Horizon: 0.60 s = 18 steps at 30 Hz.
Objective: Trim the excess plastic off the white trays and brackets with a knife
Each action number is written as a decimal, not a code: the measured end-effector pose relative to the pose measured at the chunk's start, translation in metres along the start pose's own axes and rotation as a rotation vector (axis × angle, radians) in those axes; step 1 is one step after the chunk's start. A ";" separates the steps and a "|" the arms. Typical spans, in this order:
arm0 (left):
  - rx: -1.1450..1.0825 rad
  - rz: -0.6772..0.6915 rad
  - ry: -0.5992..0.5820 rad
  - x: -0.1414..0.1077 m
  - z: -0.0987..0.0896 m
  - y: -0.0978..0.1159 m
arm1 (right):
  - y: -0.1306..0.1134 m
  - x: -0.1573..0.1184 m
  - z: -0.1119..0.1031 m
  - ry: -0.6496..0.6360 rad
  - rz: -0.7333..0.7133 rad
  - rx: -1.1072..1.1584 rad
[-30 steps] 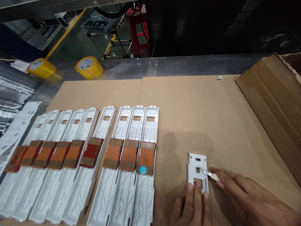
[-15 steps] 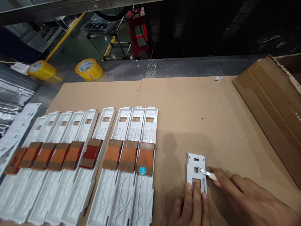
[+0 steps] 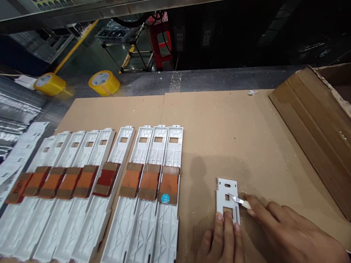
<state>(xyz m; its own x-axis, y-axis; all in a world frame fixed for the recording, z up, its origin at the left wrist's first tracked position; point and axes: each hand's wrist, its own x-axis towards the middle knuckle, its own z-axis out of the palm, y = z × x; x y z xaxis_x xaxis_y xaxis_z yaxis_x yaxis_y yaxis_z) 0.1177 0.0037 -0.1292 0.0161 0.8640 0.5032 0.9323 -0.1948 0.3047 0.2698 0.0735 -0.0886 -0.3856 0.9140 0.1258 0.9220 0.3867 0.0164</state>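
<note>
A small white plastic plate (image 3: 222, 195) with several cut-outs lies on the brown board in front of me. My left hand (image 3: 223, 239) holds its near end, fingertips pressed on top; the thumb and that end of the plate are hidden. In my right hand (image 3: 287, 226) is a craft knife (image 3: 242, 201) with a pale handle, gripped between the fingers. Its blade points left and lies over the plate's right edge, with the tip by the small square opening. Whether the blade touches the plastic I cannot tell.
Several long white plastic housings (image 3: 166, 223) lie side by side at left, with orange-brown taped blocks (image 3: 169, 186) across them. Two yellow tape rolls (image 3: 105, 83) stand behind. A cardboard box (image 3: 312, 120) stands at right. Printed sheets (image 3: 23, 146) lie far left; a white scrap (image 3: 252, 92) lies at the back.
The whole view has shifted slightly. Both hands, the knife and the plate keep nearly the same positions relative to each other.
</note>
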 end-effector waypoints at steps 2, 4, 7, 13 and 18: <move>0.007 0.017 -0.012 0.000 0.000 -0.001 | 0.001 0.002 0.000 -0.006 -0.001 -0.010; 0.010 0.025 -0.022 -0.001 -0.001 -0.002 | 0.005 0.003 0.000 -0.023 -0.046 -0.022; 0.004 0.028 -0.026 -0.003 0.000 -0.001 | 0.013 0.000 -0.001 -0.034 -0.210 -0.047; 0.001 0.015 -0.013 -0.005 0.001 0.001 | 0.020 -0.008 0.002 -0.028 -0.309 -0.131; 0.001 0.032 -0.012 -0.005 0.001 -0.002 | 0.016 -0.006 0.003 -0.043 -0.307 -0.132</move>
<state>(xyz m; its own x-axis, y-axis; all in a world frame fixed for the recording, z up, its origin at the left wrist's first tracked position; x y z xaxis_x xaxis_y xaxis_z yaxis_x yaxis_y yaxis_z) 0.1164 0.0006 -0.1333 0.0505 0.8628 0.5031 0.9316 -0.2222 0.2876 0.2868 0.0746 -0.0923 -0.6445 0.7628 0.0529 0.7579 0.6282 0.1757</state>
